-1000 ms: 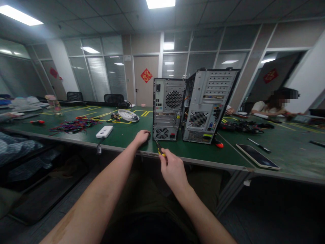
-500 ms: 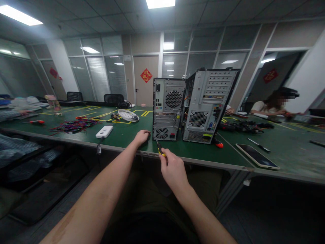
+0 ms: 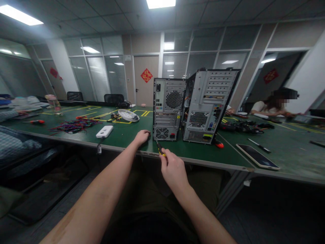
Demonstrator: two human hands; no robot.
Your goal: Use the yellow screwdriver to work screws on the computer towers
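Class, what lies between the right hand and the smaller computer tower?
In the head view, a black-and-yellow screwdriver, its handle in the right hand, its shaft pointing at the base of the smaller tower.

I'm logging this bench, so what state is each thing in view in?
Smaller computer case: upright, rear facing the wearer
Larger computer case: upright, side open
Screwdriver: gripped in right hand, tip at smaller computer case's lower left
Left hand: beside smaller computer case, contact unclear
Phone: lying flat, screen dark
White device: lying flat, cable attached
Coloured wires: heaped loosely
Bottle: upright
Ceiling light: lit
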